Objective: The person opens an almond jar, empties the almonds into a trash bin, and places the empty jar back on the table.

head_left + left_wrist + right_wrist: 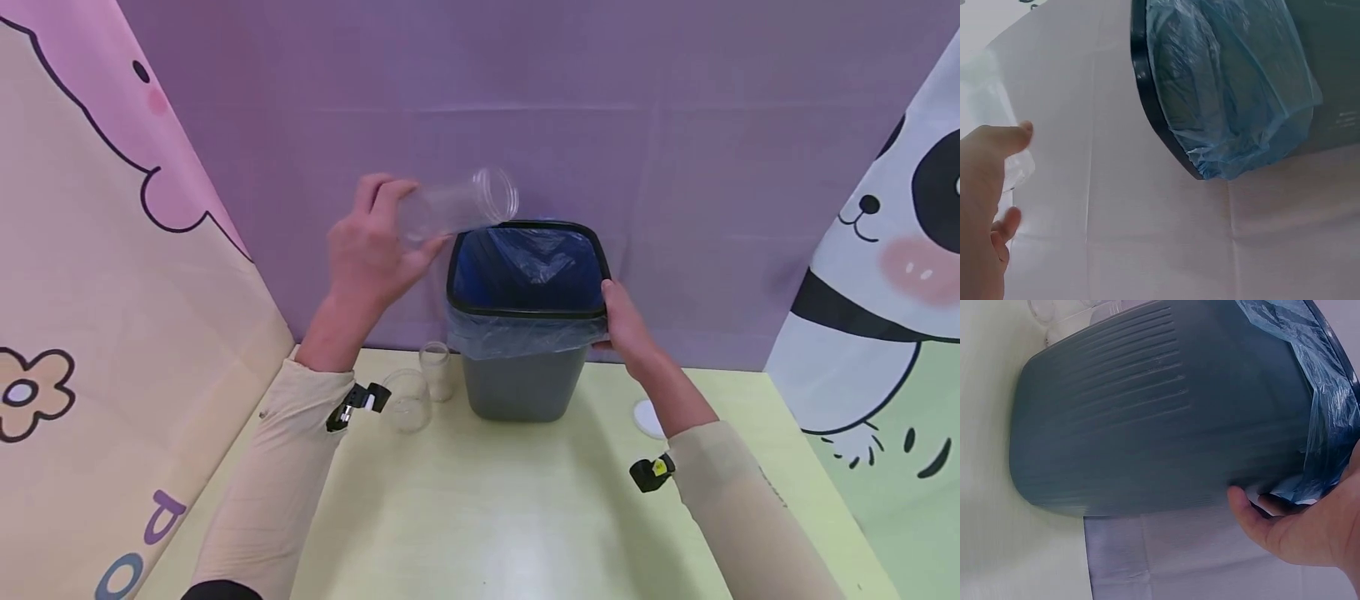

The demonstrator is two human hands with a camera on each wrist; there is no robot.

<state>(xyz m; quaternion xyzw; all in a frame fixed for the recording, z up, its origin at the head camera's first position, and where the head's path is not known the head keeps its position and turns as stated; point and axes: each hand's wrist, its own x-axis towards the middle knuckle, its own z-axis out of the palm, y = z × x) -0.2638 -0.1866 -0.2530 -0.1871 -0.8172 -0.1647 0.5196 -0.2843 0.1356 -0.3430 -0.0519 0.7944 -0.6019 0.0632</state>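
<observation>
My left hand (371, 250) grips a clear plastic jar (459, 204) by its base and holds it tipped sideways, its open mouth just above the far left rim of a grey bin (525, 383). The bin has a blue plastic liner (528, 262) folded over its black rim and stands at the back of the table. In the left wrist view, the fingers (997, 147) wrap the blurred jar (988, 100) beside the bin rim (1147, 106). My right hand (626, 329) holds the bin's right side at the rim, its thumb (1247, 512) pressed against the grey wall (1147, 419).
Two more clear jars (408, 400) (437, 371) stand on the pale green table (487, 517) left of the bin. A white round lid (647, 417) lies to the bin's right. A purple cloth backdrop (525, 108) and printed cartoon panels close in the table.
</observation>
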